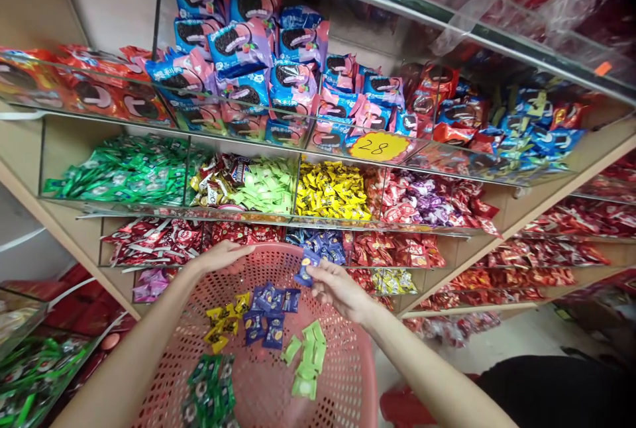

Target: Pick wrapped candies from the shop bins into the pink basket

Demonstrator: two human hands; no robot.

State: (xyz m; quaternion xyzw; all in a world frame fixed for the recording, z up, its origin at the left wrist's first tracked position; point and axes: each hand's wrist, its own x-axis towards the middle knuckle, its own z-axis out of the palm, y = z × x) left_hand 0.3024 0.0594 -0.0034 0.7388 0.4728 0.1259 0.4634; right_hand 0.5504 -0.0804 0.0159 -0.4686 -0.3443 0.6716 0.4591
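Note:
A pink perforated basket [342,375] fills the lower middle of the head view. My left hand [221,257] holds its far rim at the left, fingers over the edge. Above the rim's right part, my right hand [335,287] pinches a purple-blue candy packet [307,267]. In the basket lie purple packets [271,302] at the centre, yellow ones [221,325] to their left, light green ones [308,358] at the right and dark green ones [209,391] near the bottom. Just beyond my right hand is a shelf bin of similar purple packets [322,242].
Tiered shelves with glass edges [348,222] hold green candies [134,169], yellow candies [332,193], red packets and blue-pink cookie packs [243,47]. A yellow tag [380,146] reads 28. A bin of green candies [37,375] stands at lower left; a dark shape [556,388] is at lower right.

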